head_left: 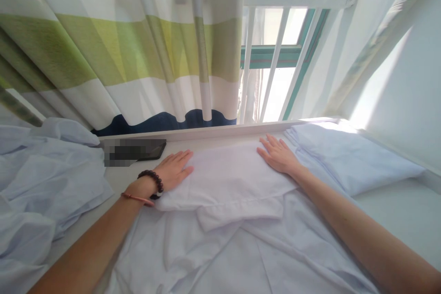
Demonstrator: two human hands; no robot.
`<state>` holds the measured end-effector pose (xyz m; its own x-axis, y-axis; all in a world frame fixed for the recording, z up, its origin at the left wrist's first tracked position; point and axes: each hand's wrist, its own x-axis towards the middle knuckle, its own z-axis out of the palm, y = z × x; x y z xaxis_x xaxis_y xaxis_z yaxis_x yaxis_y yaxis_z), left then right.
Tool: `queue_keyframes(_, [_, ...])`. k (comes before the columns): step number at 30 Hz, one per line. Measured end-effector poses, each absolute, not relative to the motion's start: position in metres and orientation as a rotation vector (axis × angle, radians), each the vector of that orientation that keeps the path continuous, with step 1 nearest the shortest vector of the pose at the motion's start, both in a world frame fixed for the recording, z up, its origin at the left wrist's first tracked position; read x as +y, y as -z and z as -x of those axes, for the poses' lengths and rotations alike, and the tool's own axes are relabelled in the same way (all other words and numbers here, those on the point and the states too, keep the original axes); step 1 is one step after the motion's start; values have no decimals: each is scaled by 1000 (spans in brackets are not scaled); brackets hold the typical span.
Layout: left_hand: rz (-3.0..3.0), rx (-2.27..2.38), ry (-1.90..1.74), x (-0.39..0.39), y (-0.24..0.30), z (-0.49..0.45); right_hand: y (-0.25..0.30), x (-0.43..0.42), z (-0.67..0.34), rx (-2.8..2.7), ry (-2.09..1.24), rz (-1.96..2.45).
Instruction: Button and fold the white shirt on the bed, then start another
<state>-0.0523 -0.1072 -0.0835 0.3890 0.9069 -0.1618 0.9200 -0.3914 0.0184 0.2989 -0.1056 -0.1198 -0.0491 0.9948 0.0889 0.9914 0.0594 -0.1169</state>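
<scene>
Left hand [174,170] and right hand [278,155]: fingers extended, gripping nothing, on the smooth white folded fabric [223,174] atop the pale flat surface [403,213]; uneven pressure could skew the fold, creasing it

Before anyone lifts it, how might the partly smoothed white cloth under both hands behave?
The partly smoothed white cloth would probably flop, since its lower part lies in soft wrinkles. It seems unlikely to roll, lying flat. Pushed, it might bunch, given its loose folds.
</scene>
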Motion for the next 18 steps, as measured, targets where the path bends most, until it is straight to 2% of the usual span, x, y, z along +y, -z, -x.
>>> queue_keyframes(7, [-2520, 1537, 164, -105, 56, 79, 123, -108, -297, -2135, -12, 2078])
queue_keyframes(13, [-2314, 1411, 292, -147, 15, 67, 133, -104, -302, -2130, 92, 2045])
queue_keyframes(18, [-2323, 1320, 516, -172, 28, 33, 135, -104, -303, -2135, 117, 2040])
